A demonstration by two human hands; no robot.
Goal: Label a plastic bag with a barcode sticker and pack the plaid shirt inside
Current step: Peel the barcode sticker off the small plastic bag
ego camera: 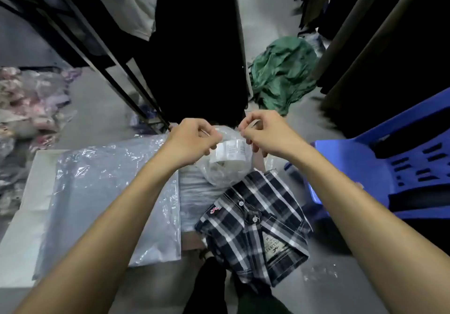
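Note:
A folded navy-and-white plaid shirt (pixel 255 226) lies low in the middle, collar label facing up. Above it, a crumpled clear bag (pixel 225 171) holds white barcode stickers (pixel 230 152). My left hand (pixel 192 141) pinches the sticker strip's left edge. My right hand (pixel 263 132) pinches at its upper right corner with fingertips together. To the left, a stack of flat clear plastic bags (pixel 109 199) rests on a white board (pixel 22 238).
A blue plastic chair (pixel 389 165) stands at the right. A green garment (pixel 282 72) lies heaped on the grey floor beyond. Dark hanging clothes (pixel 194 46) and black rack bars (pixel 126 77) fill the middle. Bagged garments (pixel 26 102) pile at the left.

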